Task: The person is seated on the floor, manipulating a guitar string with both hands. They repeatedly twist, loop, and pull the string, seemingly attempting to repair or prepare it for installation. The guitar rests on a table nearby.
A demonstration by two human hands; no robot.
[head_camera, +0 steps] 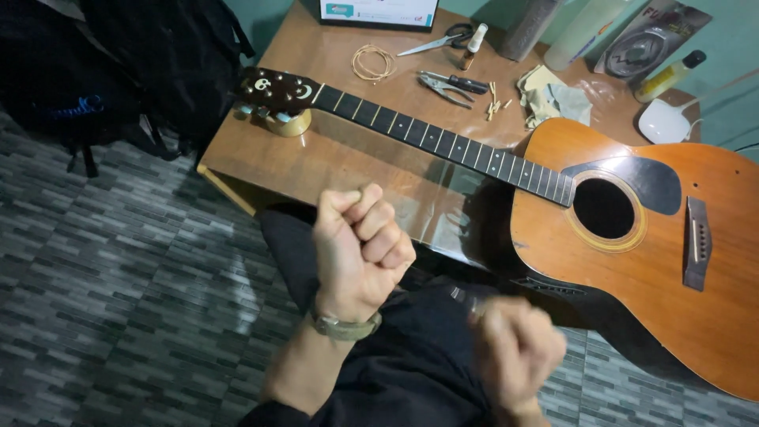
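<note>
My left hand (360, 245), with a watch on its wrist, is raised in a closed fist in front of the table edge; I see nothing in it. Lower and to the right, my right hand (514, 348) is blurred by motion over my dark-clothed lap, its fingers curled in. A thin glint shows just left of it, too faint to identify. An acoustic guitar (632, 261) lies flat across the wooden table (269, 158), body to the right. Its neck (443, 142) runs left to the dark headstock (277, 91). No strings are visible on it.
On the table behind the neck lie a coiled wire (373, 62), scissors (443, 39), pliers (444, 87), small pegs (494, 101), a cloth (553, 99), bottles (668, 77) and a white mouse (664, 122). A black bag (134, 63) rests on the tiled floor at left.
</note>
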